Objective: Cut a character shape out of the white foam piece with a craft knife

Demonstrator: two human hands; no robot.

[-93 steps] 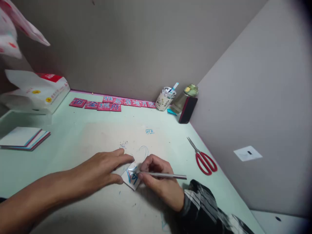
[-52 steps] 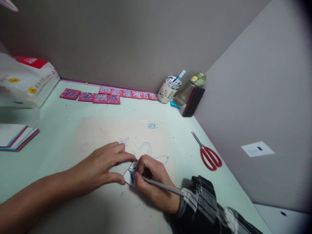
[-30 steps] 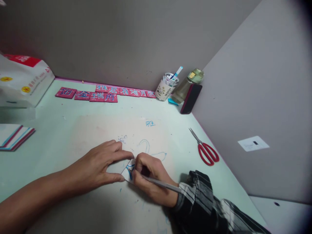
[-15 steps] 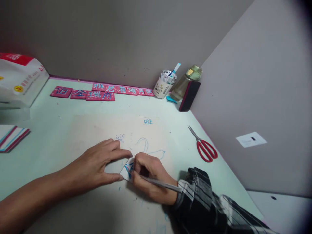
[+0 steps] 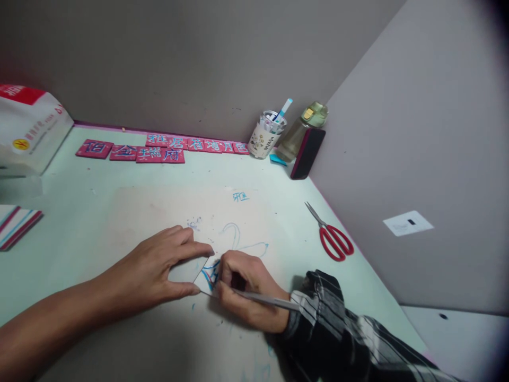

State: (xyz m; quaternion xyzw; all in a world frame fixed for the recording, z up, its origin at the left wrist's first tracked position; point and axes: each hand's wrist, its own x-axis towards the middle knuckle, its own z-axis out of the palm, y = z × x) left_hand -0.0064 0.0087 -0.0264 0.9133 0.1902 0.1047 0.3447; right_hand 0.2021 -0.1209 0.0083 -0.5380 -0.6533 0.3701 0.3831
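My left hand (image 5: pixel 170 262) holds a small white foam-like tile (image 5: pixel 202 282) at its edges, thumb at one corner and forefinger at another. Blue strokes and a reddish one show on the tile. My right hand (image 5: pixel 250 289) pinches a slim grey pen-like tool (image 5: pixel 270 300), whose shaft slants back towards the plaid cuff. The tool's tip is hidden behind my right fingers, over the tile. Under both hands lies a pale work board (image 5: pixel 143 212) with blue pen marks, among them a curved outline and a written character.
Red tiles with blue characters (image 5: pixel 127 152) line the back of the table. A pen cup (image 5: pixel 264 139), a green bottle (image 5: pixel 292 139) and a leaning phone (image 5: pixel 308 154) stand at the back right. Red-handled scissors (image 5: pixel 334 241) lie right. A bag (image 5: pixel 35 132) and striped pieces (image 5: pixel 18 225) are left.
The view has shifted slightly. My right hand has edged slightly right relative to the tile, uncovering a little more of the blue strokes. My left hand keeps the same hold.
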